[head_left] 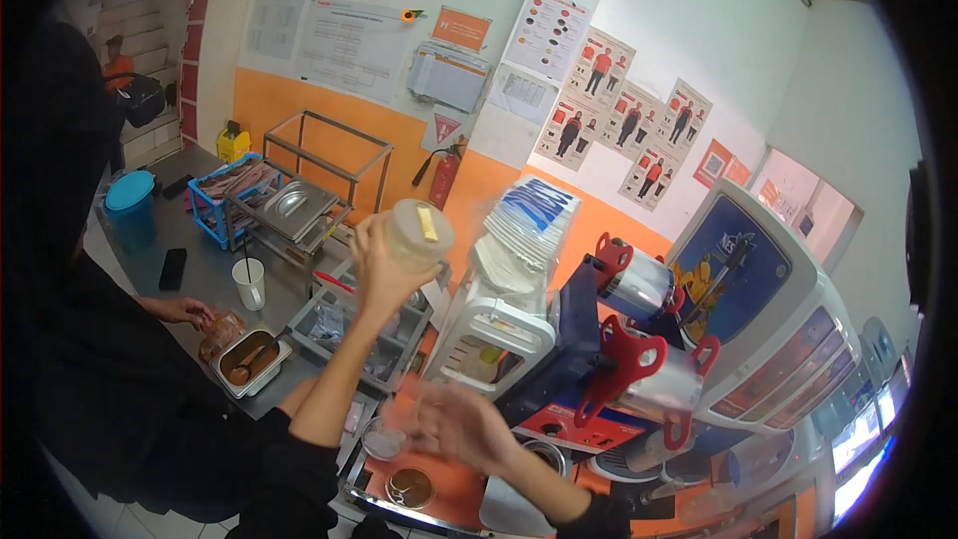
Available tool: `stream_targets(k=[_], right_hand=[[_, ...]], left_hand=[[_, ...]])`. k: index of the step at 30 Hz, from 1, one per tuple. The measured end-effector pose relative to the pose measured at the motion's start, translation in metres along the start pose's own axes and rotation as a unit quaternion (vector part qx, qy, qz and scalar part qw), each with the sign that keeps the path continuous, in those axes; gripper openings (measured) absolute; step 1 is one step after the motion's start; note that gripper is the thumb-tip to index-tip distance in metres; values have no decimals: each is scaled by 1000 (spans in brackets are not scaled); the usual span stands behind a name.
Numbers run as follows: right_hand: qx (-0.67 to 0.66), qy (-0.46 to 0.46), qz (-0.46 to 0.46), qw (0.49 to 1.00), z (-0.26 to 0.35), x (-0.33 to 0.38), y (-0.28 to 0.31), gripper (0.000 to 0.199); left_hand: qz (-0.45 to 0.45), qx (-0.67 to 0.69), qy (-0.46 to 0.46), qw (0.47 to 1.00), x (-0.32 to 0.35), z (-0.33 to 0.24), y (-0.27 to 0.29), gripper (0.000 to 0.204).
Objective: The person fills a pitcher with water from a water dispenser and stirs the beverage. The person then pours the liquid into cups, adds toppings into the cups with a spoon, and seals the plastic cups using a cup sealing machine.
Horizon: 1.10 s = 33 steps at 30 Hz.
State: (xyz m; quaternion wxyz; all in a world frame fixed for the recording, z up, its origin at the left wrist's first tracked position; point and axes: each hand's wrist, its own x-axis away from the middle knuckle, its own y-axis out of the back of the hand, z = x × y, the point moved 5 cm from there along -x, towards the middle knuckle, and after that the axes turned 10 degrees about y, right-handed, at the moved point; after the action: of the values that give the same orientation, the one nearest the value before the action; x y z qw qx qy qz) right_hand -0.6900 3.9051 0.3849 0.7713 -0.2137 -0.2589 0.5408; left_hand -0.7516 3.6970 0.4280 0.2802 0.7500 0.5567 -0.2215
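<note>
1. Held aloft in the left hand, above the far side of a grey divided tray: a translucent round tub with a yellow label, fingers curled around its side. Likely to slip with a loose or damp grip.

2. Swept low over the orange counter, blurred by motion: the right hand. Cannot tell whether empty or holding anything, or whether touching the clear round container just beside it. Possibly knocked over by a hasty pass of the fingers.

3. Set close by, near the wrist's path: a round vessel showing brown inside. At risk of a spill from a dragging sleeve.

4. Near the tub, to its right: a bagged white stack. Liable to topple if bumped by a sideways swing.

5. Farther left, beside a co-worker's hand: a metal pan of brown sauce. Perhaps jogged in such tight quarters.
</note>
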Motion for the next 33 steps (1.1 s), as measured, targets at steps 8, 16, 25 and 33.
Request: stream_targets(k=[8, 16, 25, 33], right_hand=[[-19, 26, -89, 996, -61, 111, 52, 50], [-18, 211, -293, 932, -37, 223, 74, 51], [42, 271, -454, 848, -41, 337, 149, 53], [518, 296, -718, 359, 14, 443, 357, 92]], left_hand=[[210, 66, 163, 962, 40, 97, -164, 81], [385, 130, 223, 886, 122, 180, -264, 54], [542, 42, 139, 828, 140, 212, -291, 49], [580, 26, 141, 802, 129, 202, -248, 45]])
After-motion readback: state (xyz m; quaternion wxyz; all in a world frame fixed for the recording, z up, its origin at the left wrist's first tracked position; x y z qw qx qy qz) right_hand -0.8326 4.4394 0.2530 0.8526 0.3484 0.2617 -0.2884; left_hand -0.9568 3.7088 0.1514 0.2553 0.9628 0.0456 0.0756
